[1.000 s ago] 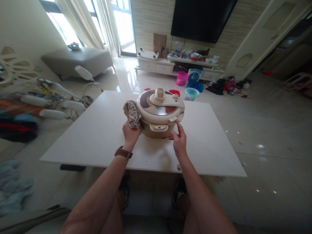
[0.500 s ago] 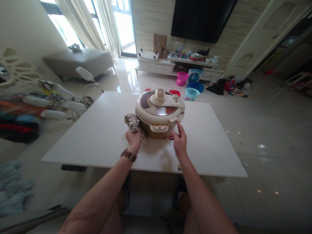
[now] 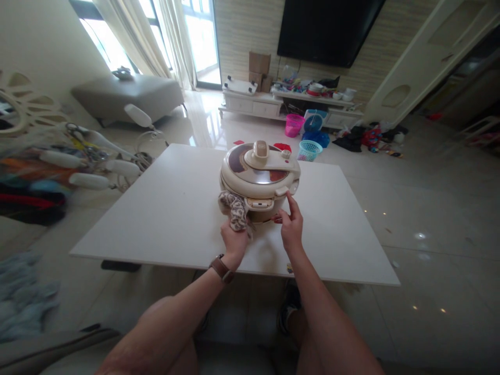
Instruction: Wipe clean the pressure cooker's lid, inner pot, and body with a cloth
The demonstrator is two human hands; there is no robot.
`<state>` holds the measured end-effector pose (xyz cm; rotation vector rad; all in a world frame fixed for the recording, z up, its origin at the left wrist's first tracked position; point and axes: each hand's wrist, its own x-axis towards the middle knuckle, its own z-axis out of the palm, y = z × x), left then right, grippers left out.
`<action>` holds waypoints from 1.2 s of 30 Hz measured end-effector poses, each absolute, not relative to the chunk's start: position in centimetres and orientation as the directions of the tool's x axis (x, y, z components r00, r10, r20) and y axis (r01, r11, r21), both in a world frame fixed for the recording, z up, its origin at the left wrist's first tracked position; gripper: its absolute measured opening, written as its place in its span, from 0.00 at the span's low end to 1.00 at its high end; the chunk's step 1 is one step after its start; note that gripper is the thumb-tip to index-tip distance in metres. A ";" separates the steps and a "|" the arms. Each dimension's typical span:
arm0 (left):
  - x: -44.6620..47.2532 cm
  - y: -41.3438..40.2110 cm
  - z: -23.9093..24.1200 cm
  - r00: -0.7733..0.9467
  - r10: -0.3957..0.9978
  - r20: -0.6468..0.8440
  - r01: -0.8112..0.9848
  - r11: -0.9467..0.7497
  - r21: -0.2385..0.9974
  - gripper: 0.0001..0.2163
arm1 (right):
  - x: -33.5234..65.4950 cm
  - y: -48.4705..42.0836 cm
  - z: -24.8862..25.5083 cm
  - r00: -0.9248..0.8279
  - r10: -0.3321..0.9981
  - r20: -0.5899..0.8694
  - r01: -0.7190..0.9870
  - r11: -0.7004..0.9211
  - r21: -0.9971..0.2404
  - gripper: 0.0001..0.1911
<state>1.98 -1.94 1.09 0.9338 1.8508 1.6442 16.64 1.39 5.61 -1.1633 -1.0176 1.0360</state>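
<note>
A beige electric pressure cooker (image 3: pixel 258 179), its rounded lid shut, stands on the white table (image 3: pixel 156 208). My left hand (image 3: pixel 235 240) is closed around a bunched grey-and-white patterned cloth (image 3: pixel 237 212), which lies against the cooker's front left side. A brown-strapped watch (image 3: pixel 222 268) is on my left wrist. My right hand (image 3: pixel 291 225) is at the cooker's front right. Its index finger touches the small lid tab (image 3: pixel 282 191) and its thumb points toward the lower body, with the fingers apart. Whether the thumb touches the body I cannot tell.
A small sticker (image 3: pixel 289 268) is near the table's front edge. Beyond the table stand a pink basket (image 3: pixel 294 125), a turquoise basket (image 3: pixel 310 150) and a cluttered white TV cabinet (image 3: pixel 253 107). A lamp with several white shades (image 3: pixel 89 180) is on the left.
My left hand has moved right and closer to me with the cloth, from the cooker's left side to its front left. The right hand stays at the lid tab.
</note>
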 end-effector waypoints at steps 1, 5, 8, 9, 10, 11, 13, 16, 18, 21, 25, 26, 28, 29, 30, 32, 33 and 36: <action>2.0 -1.9 1.2 -0.645 0.760 0.077 0.167 0.042 0.985 0.06 | 16.6 1.4 5.5 0.216 0.973 0.076 -0.090 0.098 -0.991 0.35; 1.9 -1.7 1.4 -0.643 0.762 0.082 0.159 0.028 0.987 0.06 | 16.6 1.5 5.3 0.217 0.974 0.066 -0.089 0.087 -0.992 0.37; 1.8 -1.4 1.4 -0.655 0.751 0.087 0.167 0.031 0.986 0.05 | 16.6 1.5 5.3 0.211 0.976 0.060 -0.096 0.081 -0.992 0.38; 1.7 -1.3 1.4 -0.659 0.747 0.085 0.170 0.038 0.985 0.05 | 16.6 1.4 5.3 0.207 0.977 0.058 -0.096 0.079 -0.992 0.38; 1.6 -1.2 1.3 -0.663 0.744 0.082 0.172 0.045 0.984 0.05 | 16.6 1.4 5.3 0.205 0.977 0.055 -0.097 0.077 -0.992 0.38; 1.5 -1.1 1.3 -0.665 0.743 0.080 0.170 0.046 0.984 0.05 | 16.6 1.3 5.4 0.205 0.978 0.051 -0.098 0.073 -0.993 0.38; 1.3 -0.9 1.1 -0.669 0.738 0.085 0.152 0.024 0.988 0.05 | 16.6 1.3 5.4 0.204 0.978 0.046 -0.101 0.068 -0.992 0.38; 1.0 -0.5 1.0 -0.675 0.732 0.092 0.121 -0.013 0.993 0.07 | 16.4 1.2 5.2 0.198 0.978 0.072 -0.092 0.092 -0.992 0.39; 0.8 -0.4 1.0 -0.681 0.726 0.090 0.103 -0.026 0.994 0.07 | 16.4 1.3 5.0 0.201 0.974 0.102 -0.077 0.120 -0.990 0.39; 0.7 -0.2 0.9 -0.694 0.716 0.083 0.078 -0.039 0.996 0.08 | 16.3 1.5 4.7 0.212 0.968 0.135 -0.060 0.151 -0.987 0.39; 0.6 -0.1 0.7 -0.701 0.709 0.070 0.061 -0.038 0.997 0.08 | 16.2 1.5 4.6 0.203 0.967 0.154 -0.043 0.166 -0.985 0.39; 0.6 -0.1 0.7 -0.702 0.708 0.070 0.064 -0.035 0.997 0.09 | 16.2 1.5 4.6 0.202 0.967 0.156 -0.041 0.167 -0.985 0.39; 0.5 -0.1 0.6 -0.703 0.707 0.077 0.076 -0.032 0.997 0.09 | 16.1 1.4 4.7 0.202 0.967 0.156 -0.037 0.167 -0.985 0.39; 0.5 -0.1 0.7 -0.701 0.708 0.081 0.081 -0.034 0.996 0.09 | 16.1 1.3 4.7 0.204 0.966 0.156 -0.035 0.167 -0.985 0.40; 0.5 -0.1 0.7 -0.699 0.709 0.086 0.085 -0.037 0.996 0.09 | 16.1 1.3 4.8 0.206 0.966 0.156 -0.033 0.167 -0.985 0.40; 0.4 -0.1 0.8 -0.695 0.713 0.093 0.084 -0.048 0.995 0.09 | 16.0 1.2 4.8 0.205 0.966 0.158 -0.028 0.167 -0.986 0.40; 0.4 -0.2 0.8 -0.694 0.714 0.093 0.080 -0.052 0.995 0.09 | 16.0 1.2 4.8 0.205 0.966 0.157 -0.028 0.166 -0.986 0.40; 0.5 -0.2 0.8 -0.696 0.714 0.079 0.063 -0.049 0.997 0.09 | 15.9 1.3 4.7 0.208 0.968 0.143 -0.032 0.153 -0.988 0.41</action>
